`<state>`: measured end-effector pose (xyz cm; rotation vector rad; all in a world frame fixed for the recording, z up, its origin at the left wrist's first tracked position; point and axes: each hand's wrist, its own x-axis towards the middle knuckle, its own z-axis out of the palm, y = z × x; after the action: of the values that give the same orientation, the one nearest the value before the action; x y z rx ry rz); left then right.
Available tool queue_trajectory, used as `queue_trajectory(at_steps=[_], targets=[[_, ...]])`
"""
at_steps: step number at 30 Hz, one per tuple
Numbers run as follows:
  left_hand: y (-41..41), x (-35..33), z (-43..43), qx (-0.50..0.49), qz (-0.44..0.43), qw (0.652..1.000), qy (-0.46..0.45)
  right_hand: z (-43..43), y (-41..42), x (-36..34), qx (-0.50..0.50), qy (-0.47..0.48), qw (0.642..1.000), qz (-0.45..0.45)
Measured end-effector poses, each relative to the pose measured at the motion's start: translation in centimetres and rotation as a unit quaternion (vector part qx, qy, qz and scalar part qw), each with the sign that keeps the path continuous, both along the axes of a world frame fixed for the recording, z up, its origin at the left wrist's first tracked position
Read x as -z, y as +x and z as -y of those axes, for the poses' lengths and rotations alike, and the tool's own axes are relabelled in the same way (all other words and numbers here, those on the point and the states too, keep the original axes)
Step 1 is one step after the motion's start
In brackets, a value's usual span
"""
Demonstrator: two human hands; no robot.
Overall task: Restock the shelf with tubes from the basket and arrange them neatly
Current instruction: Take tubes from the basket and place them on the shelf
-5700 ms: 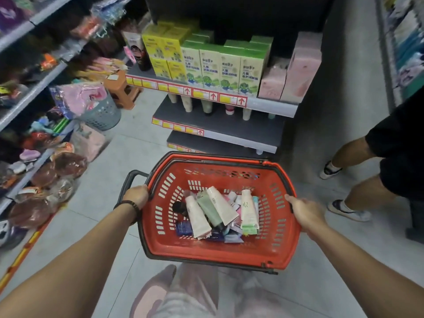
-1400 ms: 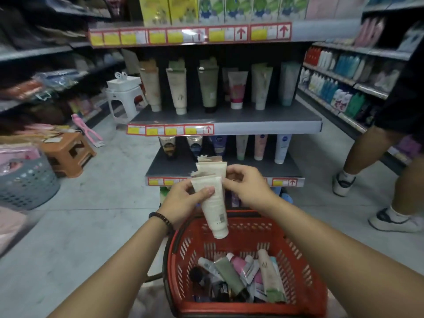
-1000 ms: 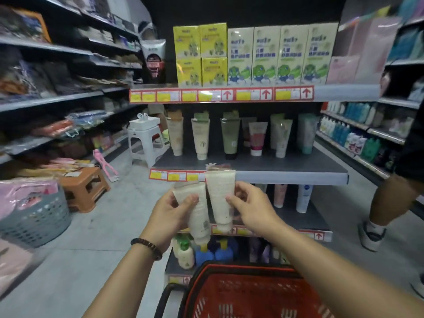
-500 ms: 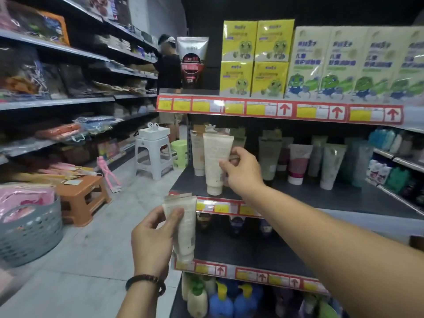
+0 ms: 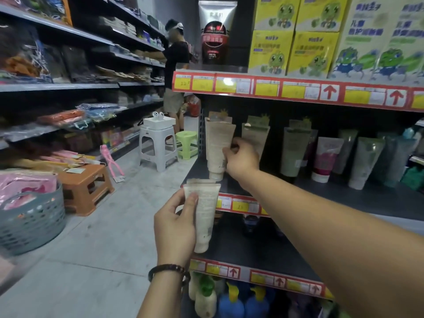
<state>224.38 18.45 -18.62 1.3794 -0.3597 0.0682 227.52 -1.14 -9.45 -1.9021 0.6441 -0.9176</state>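
Up front, the dark middle shelf (image 5: 344, 198) carries a row of tubes (image 5: 293, 152) standing cap-down. At its left end the right hand (image 5: 241, 160) pinches an upright cream tube (image 5: 218, 143) in its fingers, cap near the shelf surface. Lower, the left hand (image 5: 176, 223) grips a second cream tube (image 5: 204, 214) before the shelf's edge.

A dark beaded bracelet (image 5: 168, 270) circles the left wrist; both forearms are bare.
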Motion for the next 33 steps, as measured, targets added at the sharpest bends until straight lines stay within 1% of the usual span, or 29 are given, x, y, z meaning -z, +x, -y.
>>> queue_trajectory(at_steps=[5, 8, 9, 11, 14, 16, 18, 21, 24, 27, 30, 33], targets=[[-0.4, -0.1, 0.5, -0.010, 0.001, 1.000, -0.001, -1.2, -1.6, -0.1, 0.022, -0.012, 1.000, -0.018], [-0.7, -0.3, 0.3, -0.018, 0.002, 1.000, 0.004, -2.9, -5.3, 0.3, 0.008, -0.061, 0.998, 0.017], [-0.8, -0.4, 0.2, -0.022, 0.000, 1.000, -0.001, -3.4, -6.7, 0.7, -0.015, -0.081, 0.996, 0.018], [-1.1, -0.8, 0.0, -0.028, -0.004, 0.999, -0.017, -4.0, -9.5, 1.7, -0.104, -0.074, 0.992, 0.004], [-2.0, -1.5, -0.3, -0.023, 0.001, 0.999, -0.033, -4.6, -12.8, 3.2, -0.241, -0.065, 0.965, -0.082], [-2.7, -2.1, -0.4, -0.004, -0.004, 0.999, -0.051, -5.2, -13.8, 4.1, -0.275, -0.097, 0.949, -0.117], [-3.4, -2.8, -0.5, 0.012, -0.004, 0.997, -0.072, -5.6, -14.1, 4.4, -0.285, -0.108, 0.947, -0.107], [-4.5, -3.5, -0.7, 0.013, 0.003, 0.995, -0.099, -5.3, -13.6, 3.6, -0.268, -0.093, 0.956, -0.071], [-4.6, -2.7, -0.6, 0.004, 0.015, 0.999, -0.040, -4.3, -11.8, 1.8, -0.179, -0.069, 0.981, -0.018], [-4.1, -1.1, -0.5, 0.007, 0.002, 1.000, 0.020, -3.0, -9.6, -0.9, -0.108, -0.053, 0.993, -0.004], [-3.7, -0.2, -0.6, 0.010, -0.012, 0.999, 0.042, -2.0, -7.7, -2.3, -0.081, -0.043, 0.996, 0.007], [-3.5, 0.4, -0.3, 0.032, -0.029, 0.998, 0.054, -1.9, -6.5, -1.8, -0.076, -0.040, 0.996, 0.001]])
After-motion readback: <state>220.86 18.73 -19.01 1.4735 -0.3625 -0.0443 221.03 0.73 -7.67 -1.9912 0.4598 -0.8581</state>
